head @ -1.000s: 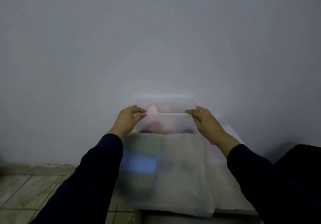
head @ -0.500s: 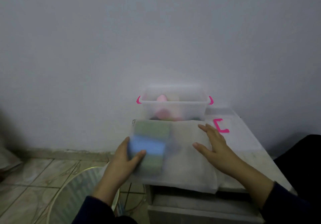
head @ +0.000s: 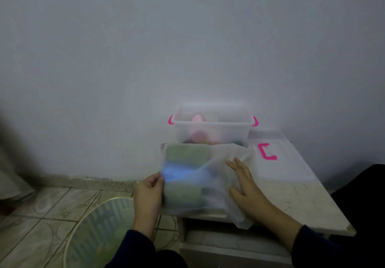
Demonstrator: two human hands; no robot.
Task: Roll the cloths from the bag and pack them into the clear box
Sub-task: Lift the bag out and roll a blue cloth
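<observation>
A translucent white bag (head: 218, 163) lies on the white table (head: 291, 195), with green and blue folded cloths (head: 185, 170) showing through it. My left hand (head: 149, 190) pinches the bag's left edge between thumb and fingers. My right hand (head: 245, 186) rests flat on the bag's right part, fingers spread. Behind the bag, against the wall, stands the clear box (head: 212, 128) with pink latches; pink and yellowish rolled cloths (head: 200, 128) sit inside it.
The box's clear lid (head: 279, 159) with a pink clip lies on the table right of the bag. A round glass-topped stand (head: 100, 232) is on the tiled floor at lower left. A dark shape fills the right edge.
Both hands left the box rim and came down to the bag. The left hand shifted from cupping the cloths to pinching the bag's edge; the right hand slid onto the bag, which is now rumpled.
</observation>
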